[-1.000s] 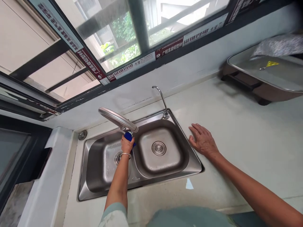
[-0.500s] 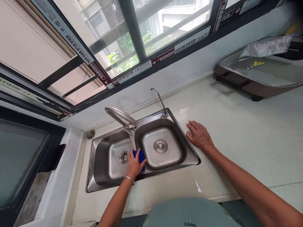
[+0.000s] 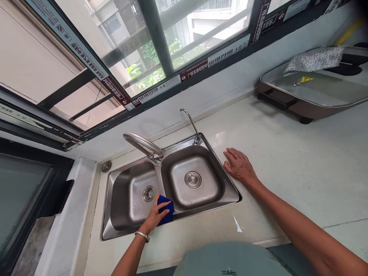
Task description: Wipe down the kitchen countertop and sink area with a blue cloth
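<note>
A blue cloth [image 3: 166, 210] lies over the front end of the divider of a steel double sink [image 3: 234, 194]. My left hand [image 3: 154, 215], with a bracelet at the wrist, grips the cloth between thumb and fingers at the sink's front edge. To the right of the sink, my right hand [image 3: 238, 165] rests palm down on the counter, fingers spread and holding nothing. Water drops dot the left basin [image 3: 135, 207]; the right basin [image 3: 201, 193] has a round drain in its middle.
A large curved faucet [image 3: 142, 142] and a thin tap [image 3: 191, 120] stand behind the sink. On the right of the counter [image 3: 287, 165] sits a lidded electric pan [image 3: 316, 90] with silvery wrap on top. A window frame [image 3: 195, 69] runs along the back.
My left hand and the blue cloth have moved toward the front edge of the sink. My right hand stays on the counter; the whole view has shifted slightly.
</note>
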Demonstrator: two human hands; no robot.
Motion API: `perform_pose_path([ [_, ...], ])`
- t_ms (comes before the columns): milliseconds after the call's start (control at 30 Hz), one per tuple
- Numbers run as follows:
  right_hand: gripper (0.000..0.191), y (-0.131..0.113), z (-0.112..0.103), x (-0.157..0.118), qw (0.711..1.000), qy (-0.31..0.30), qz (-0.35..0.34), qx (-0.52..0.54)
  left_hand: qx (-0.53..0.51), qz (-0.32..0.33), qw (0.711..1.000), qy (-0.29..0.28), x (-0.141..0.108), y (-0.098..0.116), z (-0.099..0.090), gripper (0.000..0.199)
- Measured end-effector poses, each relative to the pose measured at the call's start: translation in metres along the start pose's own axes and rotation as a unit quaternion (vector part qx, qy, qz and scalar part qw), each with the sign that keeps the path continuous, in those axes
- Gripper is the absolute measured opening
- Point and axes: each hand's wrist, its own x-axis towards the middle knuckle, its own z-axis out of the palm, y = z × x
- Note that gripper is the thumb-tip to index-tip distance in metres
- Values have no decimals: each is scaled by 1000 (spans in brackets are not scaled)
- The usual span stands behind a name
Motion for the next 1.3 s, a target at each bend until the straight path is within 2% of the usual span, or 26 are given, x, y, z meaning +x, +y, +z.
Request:
perform_pose_path([
  [67, 48, 0, 0, 0, 1000, -6, 2, -6, -12, -8, 1000, -12, 5, 2, -4, 46],
  [167, 48, 1, 1, -2, 1000, -8, -2, -11, 3, -13, 1000, 7, 11, 4, 0, 44],
  [400, 52, 4, 4, -5, 1000, 4, -25, -9, -6, 2, 989, 147, 15, -8, 31, 40],
  [533, 53, 3, 3, -6, 999, 7, -30, -16, -32, -39, 973, 227, 44, -8, 37, 38],
  [667, 56, 6, 7, -7, 999, 9, -38, -18, -50, -74, 948, 305, 81, -3, 35, 39],
  [833, 56, 10, 10, -7, 999, 1, -43, -21, -73, -124, 917, 372, 122, 0, 18, 46],
  [1100, 52, 6, 8, -5, 999, -2, -40, -32, -67, -161, 884, 433, 196, 2, -18, 47],
  [1200, 53, 5, 9, -4, 999, -6, -32, -34, -51, -157, 881, 444, 213, 2, -36, 47],
  [1300, 52, 5, 9, -4, 999, -12, -27, -38, -19, -136, 883, 449, 224, 2, -63, 46],
])
